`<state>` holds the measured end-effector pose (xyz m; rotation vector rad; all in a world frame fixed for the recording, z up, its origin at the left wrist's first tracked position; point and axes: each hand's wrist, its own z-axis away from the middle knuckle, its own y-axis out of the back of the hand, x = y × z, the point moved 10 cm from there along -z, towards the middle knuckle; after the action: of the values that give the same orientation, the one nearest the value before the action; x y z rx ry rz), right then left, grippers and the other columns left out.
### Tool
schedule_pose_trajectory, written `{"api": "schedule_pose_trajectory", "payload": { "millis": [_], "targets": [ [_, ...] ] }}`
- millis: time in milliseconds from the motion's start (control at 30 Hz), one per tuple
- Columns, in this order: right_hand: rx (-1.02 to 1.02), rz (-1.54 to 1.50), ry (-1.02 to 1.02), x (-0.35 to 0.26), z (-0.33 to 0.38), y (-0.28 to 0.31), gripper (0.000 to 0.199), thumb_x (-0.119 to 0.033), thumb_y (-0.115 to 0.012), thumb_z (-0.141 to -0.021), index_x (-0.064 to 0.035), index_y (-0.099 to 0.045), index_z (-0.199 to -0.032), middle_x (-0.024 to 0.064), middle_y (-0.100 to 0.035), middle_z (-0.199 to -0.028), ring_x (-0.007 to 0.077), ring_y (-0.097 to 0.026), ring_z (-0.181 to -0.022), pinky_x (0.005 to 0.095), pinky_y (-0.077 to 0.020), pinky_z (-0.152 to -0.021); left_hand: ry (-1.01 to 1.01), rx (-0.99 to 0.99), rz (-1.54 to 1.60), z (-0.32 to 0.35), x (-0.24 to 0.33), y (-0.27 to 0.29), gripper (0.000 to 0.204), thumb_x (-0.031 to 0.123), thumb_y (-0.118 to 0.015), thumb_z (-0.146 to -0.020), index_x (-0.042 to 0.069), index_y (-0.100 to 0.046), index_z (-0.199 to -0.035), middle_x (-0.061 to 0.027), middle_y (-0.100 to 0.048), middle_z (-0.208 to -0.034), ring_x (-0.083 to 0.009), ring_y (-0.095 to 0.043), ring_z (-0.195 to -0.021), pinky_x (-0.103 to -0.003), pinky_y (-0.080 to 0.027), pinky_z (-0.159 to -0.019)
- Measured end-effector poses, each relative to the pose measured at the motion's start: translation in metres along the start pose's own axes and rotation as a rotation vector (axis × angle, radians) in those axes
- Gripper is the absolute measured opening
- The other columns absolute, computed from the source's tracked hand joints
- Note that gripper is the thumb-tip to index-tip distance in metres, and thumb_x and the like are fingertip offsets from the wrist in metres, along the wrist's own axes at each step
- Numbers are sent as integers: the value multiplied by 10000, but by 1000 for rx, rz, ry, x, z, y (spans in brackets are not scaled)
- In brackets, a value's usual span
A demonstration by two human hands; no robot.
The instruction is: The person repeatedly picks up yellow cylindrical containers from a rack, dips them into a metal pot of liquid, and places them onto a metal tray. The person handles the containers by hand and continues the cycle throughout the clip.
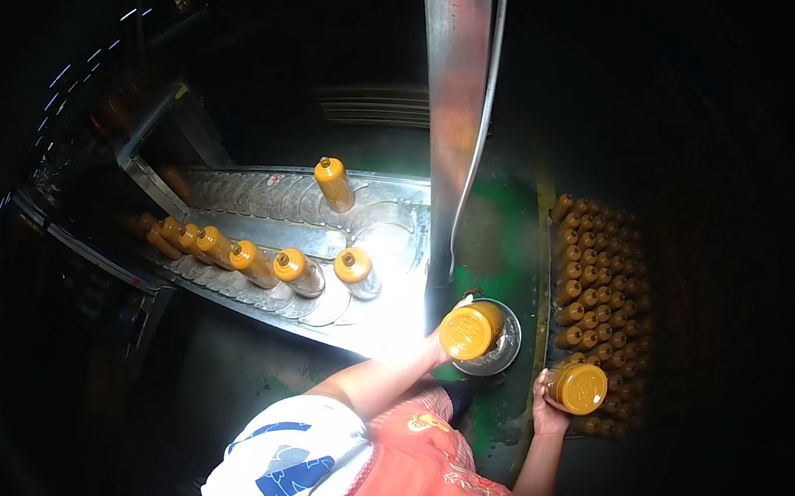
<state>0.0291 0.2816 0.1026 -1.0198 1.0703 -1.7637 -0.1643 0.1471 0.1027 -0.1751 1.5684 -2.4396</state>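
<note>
My left hand (447, 336) grips a yellow-orange glazed bottle (468, 333), its round base turned up toward me. Below that bottle, a round metal basin (509, 346) shows in part. Out to the right, my right hand (548, 413) is closed around a second yellow-orange bottle (583, 389), also base up. This one is over the near part of a dense block of similar bottles (588, 289). The necks of both held bottles are hidden, and so are some of my fingers.
A metal conveyor (263, 197) with overlapping plates runs off to the left. Several bottles stand on it neck up, among them one bottle (335, 186) on the far track and one (356, 271) near the brightly lit end. An upright metal post (459, 86) with a cable rises beyond my hands.
</note>
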Motion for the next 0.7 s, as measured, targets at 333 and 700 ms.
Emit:
{"api": "schedule_pose_trajectory", "payload": {
  "millis": [333,700],
  "targets": [
    [181,-91,218,29,199,204,666,-290,-722,-844,-62,-464,-1413,158,-455,-1471,384,-489,-1265,463,-520,-1006,-193,66,-284,196,74,56,524,497,-486,-986,59,-573,-1259,-157,-673,-1122,-286,-678,-983,-454,-562,-872],
    [74,49,336,65,121,155,881,-383,-844,-705,-51,-434,-1411,204,-478,-1409,365,-509,-1234,439,-552,-967,-662,125,-506,350,305,22,475,426,-456,-1006,30,-580,-1237,-124,-662,-1094,-228,-674,-947,-381,-580,-832]
  ]
}}
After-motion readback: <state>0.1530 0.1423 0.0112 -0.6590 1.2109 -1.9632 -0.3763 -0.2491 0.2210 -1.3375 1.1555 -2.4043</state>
